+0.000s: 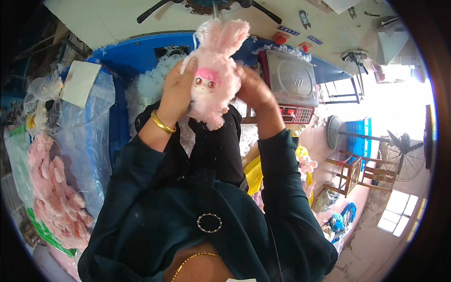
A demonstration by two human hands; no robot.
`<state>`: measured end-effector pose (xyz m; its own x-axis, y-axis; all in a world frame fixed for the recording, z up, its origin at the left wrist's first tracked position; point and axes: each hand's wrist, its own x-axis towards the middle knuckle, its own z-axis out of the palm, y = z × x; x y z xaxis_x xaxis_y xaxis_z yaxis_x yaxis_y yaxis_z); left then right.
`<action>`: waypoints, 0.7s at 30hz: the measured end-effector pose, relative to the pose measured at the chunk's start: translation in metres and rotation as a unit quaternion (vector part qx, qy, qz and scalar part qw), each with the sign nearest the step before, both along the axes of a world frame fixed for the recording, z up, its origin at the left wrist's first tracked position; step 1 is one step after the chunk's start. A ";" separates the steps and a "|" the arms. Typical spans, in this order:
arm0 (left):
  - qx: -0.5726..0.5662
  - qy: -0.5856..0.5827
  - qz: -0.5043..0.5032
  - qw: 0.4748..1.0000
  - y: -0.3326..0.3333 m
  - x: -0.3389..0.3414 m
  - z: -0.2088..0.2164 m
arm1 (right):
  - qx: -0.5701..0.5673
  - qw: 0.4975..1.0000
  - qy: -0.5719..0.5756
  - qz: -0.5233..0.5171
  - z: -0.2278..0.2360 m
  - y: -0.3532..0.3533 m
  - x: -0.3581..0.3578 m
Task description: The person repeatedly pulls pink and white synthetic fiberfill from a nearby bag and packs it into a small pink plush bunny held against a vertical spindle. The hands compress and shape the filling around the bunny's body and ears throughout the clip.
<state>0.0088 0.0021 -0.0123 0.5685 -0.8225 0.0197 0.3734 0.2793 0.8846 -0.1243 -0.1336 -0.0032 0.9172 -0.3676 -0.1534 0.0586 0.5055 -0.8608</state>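
Observation:
A pink fluffy plush doll (pixel 213 96) with long ears and a small face with red eyes is held upright over my lap, its face toward me. My left hand (pixel 178 89) grips its left side, thumb in front beside the face. At its other side is my right hand (pixel 257 90), slightly blurred, its fingers curled in and partly hidden behind the fur. Just beyond the ears a thin metal tube (pixel 215 10) sticks out from the machine, and a whitish wisp hangs beside the left ear.
White stuffing fluff (pixel 152 82) fills a blue trough (pixel 124 54) ahead. A scale (pixel 291 80) stands at the right. Pink plush skins (pixel 56 192) lie heaped at the left near plastic bags (pixel 87 136). Thread snips (pixel 305 19) rest on the table; a floor fan (pixel 401 155) stands far right.

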 end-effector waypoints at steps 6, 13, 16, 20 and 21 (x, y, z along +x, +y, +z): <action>0.053 -0.103 0.003 0.993 0.000 -0.003 -0.018 | 0.007 0.997 0.009 -0.073 0.000 0.025 0.014; -0.006 0.322 -0.264 0.909 -0.005 0.009 -0.025 | -0.712 0.692 0.015 0.120 0.030 0.030 -0.010; -0.150 0.205 -0.191 0.948 -0.009 -0.005 -0.011 | -0.713 0.701 0.000 -0.036 0.042 0.033 -0.002; -0.109 0.318 -0.196 0.921 -0.026 0.019 -0.015 | -0.749 0.625 0.060 -0.213 0.041 -0.012 0.060; 0.008 0.254 -0.037 0.966 -0.026 0.002 -0.006 | -0.751 0.617 0.015 -0.233 0.035 -0.018 0.071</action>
